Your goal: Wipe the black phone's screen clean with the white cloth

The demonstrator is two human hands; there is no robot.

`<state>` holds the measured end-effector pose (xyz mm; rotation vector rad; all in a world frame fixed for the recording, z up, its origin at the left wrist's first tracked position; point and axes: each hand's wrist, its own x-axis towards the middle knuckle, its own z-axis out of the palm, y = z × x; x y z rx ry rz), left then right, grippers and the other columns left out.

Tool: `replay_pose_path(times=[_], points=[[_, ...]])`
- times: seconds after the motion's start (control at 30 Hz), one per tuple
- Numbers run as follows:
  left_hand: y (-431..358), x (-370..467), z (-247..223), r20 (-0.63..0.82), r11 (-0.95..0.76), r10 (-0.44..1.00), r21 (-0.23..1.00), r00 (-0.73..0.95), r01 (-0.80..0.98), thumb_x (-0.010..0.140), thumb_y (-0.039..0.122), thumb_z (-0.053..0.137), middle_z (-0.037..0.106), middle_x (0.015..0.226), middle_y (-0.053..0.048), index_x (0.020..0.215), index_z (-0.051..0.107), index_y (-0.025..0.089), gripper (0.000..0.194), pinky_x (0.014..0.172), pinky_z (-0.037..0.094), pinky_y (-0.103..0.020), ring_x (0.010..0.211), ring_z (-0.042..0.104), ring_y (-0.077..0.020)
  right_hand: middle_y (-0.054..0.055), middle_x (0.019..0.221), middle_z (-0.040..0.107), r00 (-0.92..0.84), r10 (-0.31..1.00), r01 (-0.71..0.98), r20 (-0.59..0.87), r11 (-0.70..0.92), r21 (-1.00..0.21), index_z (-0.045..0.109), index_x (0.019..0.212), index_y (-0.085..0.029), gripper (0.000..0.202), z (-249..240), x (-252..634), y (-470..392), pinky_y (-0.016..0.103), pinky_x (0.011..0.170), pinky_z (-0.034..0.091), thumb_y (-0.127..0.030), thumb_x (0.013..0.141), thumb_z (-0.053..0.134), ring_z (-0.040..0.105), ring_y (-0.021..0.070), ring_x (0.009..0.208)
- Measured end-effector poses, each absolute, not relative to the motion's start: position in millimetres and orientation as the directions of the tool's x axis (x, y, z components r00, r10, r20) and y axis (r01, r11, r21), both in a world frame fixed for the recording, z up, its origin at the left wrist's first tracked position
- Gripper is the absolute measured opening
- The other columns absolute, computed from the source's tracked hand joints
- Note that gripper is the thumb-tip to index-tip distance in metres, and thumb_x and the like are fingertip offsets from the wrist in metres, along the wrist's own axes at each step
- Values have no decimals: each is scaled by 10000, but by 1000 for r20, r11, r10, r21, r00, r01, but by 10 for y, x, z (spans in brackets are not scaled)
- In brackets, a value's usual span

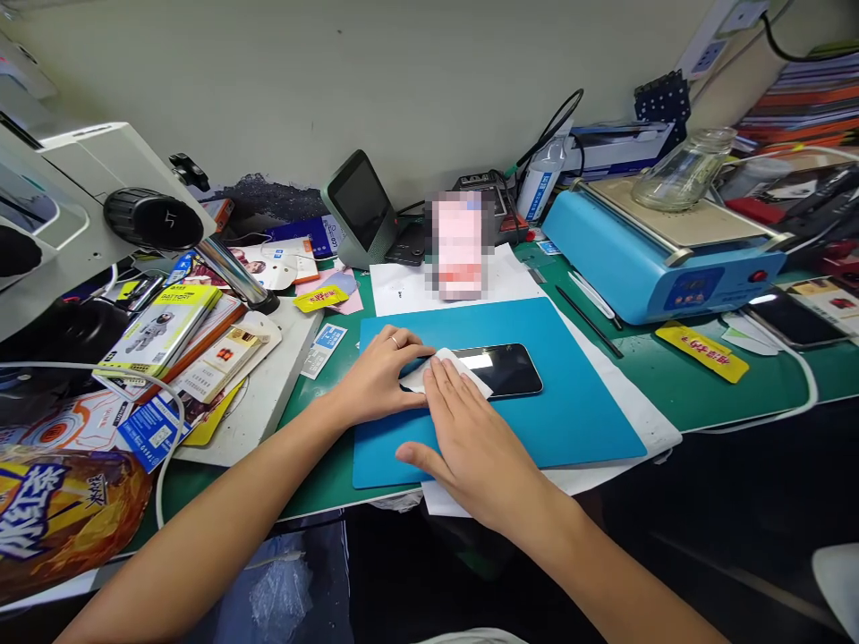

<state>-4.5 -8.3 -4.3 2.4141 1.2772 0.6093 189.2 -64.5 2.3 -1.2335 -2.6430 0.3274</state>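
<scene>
Toward the far edge of the blue mat [570,429], about midway between its left and right edges, the black-screened phone [515,368] lies flat, with my left hand [382,377] curved round its left end, thumb and forefinger apparently gripping the two long sides. My right hand [478,438] is flat and unclenched, fingers together on a white wipe [414,379] over the screen, thumb spread away. I judge the phone light and stiff but slick, its glass easily cracked by a knock, so its long rims are the place to take hold, while the wipe should be soft and limp, best pinched at a corner
</scene>
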Motion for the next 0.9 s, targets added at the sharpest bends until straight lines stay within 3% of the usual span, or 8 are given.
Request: replay_pose_path(times=[0.3, 0.47, 0.9], points=[[-107, -17, -45, 183, -497, 863, 476, 471, 726, 879, 435, 693, 634, 1145, -100, 1254, 675, 220, 433, 914, 515, -461, 1043, 528, -279, 319, 1626, 204, -456, 890, 841, -15, 426, -334, 281, 1545, 97, 1111, 100, 1553, -673, 541, 1250, 222, -802, 892, 303, 164, 407, 1538], [-103, -28, -64, 176, -498, 861, 477, 476, 724, 879, 461, 694, 623, 1172, -95, 1294, 659, 249, 468, 932, 512, -465, 1063, 531, -284, 320, 1611, 270, -430, 902, 844, 33, 415, -340, 336, 1527, 95, 1081, 50, 1535, -674, 559, 1242, 243, -785, 900, 341, 203, 415, 1534], [-125, -24, -31, 179, -496, 862, 492, 474, 715, 864, 560, 699, 624, 1176, -96, 1318, 644, 243, 557, 959, 506, -474, 1075, 533, -283, 325, 1620, 232, -450, 893, 847, 32, 437, -303, 316, 1536, 92, 1055, 45, 1693, -628, 549, 1233, 264, -766, 922, 317, 224, 410, 1528]])
